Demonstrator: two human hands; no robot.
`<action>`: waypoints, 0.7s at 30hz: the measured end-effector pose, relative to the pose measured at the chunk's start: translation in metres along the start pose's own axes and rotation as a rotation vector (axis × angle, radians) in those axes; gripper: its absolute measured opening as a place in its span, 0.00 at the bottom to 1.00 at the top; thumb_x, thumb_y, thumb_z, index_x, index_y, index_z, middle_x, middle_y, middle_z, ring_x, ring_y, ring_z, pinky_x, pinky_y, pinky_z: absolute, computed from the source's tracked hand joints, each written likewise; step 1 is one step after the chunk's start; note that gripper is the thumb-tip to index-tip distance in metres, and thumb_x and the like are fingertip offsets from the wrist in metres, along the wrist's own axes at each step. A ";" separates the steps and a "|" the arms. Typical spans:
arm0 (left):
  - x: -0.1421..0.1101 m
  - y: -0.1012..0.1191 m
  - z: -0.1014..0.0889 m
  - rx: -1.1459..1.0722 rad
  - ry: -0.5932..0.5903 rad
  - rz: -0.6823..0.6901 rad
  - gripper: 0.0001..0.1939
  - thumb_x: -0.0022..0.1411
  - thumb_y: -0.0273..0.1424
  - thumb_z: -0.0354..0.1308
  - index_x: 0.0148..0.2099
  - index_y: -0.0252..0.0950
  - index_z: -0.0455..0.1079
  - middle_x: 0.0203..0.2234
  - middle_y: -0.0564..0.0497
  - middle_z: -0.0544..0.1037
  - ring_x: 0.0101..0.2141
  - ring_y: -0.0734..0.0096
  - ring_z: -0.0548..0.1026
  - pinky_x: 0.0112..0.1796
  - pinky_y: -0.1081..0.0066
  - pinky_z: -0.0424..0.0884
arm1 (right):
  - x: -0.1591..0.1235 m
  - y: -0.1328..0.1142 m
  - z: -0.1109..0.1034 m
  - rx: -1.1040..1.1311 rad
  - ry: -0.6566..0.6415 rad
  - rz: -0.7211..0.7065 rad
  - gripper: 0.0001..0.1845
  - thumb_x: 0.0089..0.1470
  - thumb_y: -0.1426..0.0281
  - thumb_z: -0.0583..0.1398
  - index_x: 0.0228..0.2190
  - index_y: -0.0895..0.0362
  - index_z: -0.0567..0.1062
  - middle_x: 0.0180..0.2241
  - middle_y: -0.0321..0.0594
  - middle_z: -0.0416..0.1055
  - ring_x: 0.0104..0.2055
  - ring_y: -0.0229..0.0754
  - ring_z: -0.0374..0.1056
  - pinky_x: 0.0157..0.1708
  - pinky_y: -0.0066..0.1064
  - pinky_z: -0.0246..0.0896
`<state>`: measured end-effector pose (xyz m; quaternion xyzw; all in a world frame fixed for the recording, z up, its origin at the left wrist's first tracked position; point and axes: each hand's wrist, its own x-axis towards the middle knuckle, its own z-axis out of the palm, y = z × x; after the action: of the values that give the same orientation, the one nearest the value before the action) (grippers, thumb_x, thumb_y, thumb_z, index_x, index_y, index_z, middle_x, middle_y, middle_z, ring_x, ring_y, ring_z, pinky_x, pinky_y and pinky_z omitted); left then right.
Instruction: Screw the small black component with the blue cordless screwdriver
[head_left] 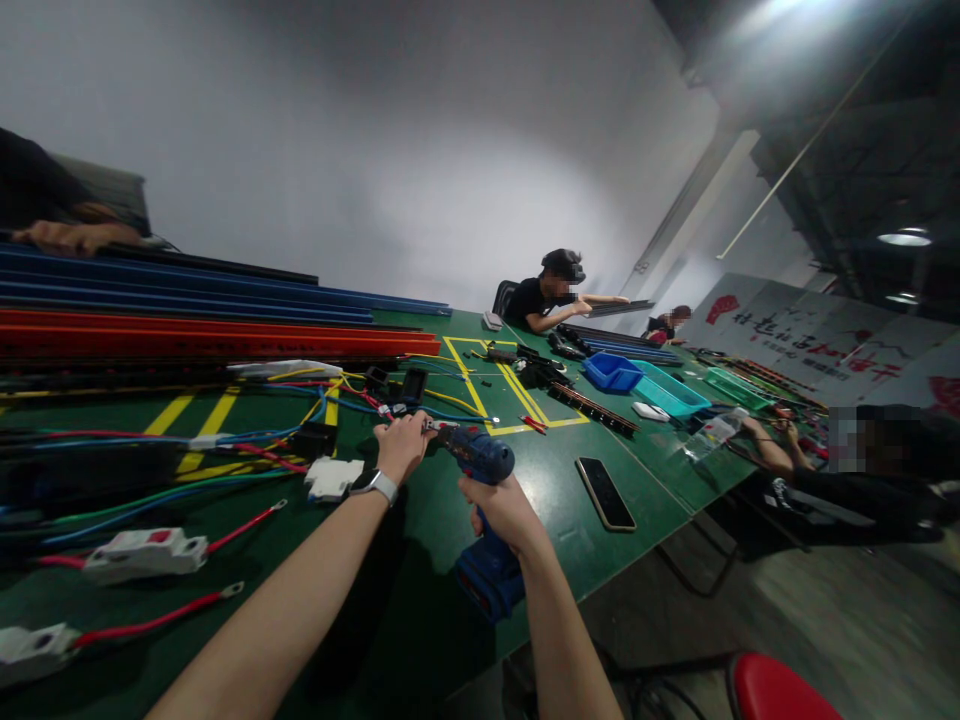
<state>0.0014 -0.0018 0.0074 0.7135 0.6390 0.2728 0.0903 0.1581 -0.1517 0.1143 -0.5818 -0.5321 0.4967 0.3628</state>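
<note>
My right hand (506,505) is wrapped round the grip of a blue cordless drill (484,455). Its front end points left, toward the fingers of my left hand (403,445), which are closed at the drill's tip. What those fingers hold is too small and partly hidden. Just beyond them are red and blue wires and black plastic pieces (414,385). Beside my left wrist, which wears a watch (375,486), lies a white circuit breaker (332,480). Another white breaker (146,555) with red cables ending in metal lugs lies at the left front.
Blue and orange channels (225,333) lie along the left back of the green table (551,570). A phone (605,493), red-handled pliers (534,424), a blue bin (611,371) and a teal tray (667,388) are on the right. Other people sit around the table; a red stool (780,690) stands at the lower right.
</note>
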 end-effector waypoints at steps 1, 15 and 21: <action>0.000 0.000 0.000 -0.004 0.000 0.003 0.17 0.65 0.43 0.47 0.51 0.45 0.68 0.42 0.43 0.76 0.46 0.54 0.69 0.46 0.58 0.50 | 0.000 0.000 0.000 -0.006 -0.001 0.009 0.08 0.47 0.65 0.60 0.28 0.57 0.68 0.13 0.27 0.59 0.13 0.34 0.59 0.15 0.25 0.54; 0.001 -0.002 0.004 -0.015 0.020 0.025 0.17 0.65 0.43 0.47 0.50 0.44 0.68 0.41 0.44 0.75 0.44 0.55 0.70 0.44 0.58 0.49 | 0.000 0.003 0.000 -0.037 0.009 -0.010 0.07 0.48 0.66 0.59 0.26 0.56 0.67 0.11 0.27 0.58 0.13 0.35 0.59 0.15 0.25 0.54; 0.000 -0.002 0.003 0.005 0.028 0.030 0.17 0.65 0.43 0.47 0.50 0.44 0.68 0.41 0.45 0.75 0.44 0.56 0.70 0.44 0.59 0.50 | 0.002 0.006 0.000 -0.033 0.020 -0.031 0.08 0.48 0.65 0.59 0.27 0.57 0.67 0.13 0.27 0.60 0.13 0.35 0.59 0.14 0.25 0.53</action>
<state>0.0016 -0.0011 0.0038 0.7195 0.6300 0.2824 0.0756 0.1597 -0.1507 0.1078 -0.5844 -0.5455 0.4763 0.3660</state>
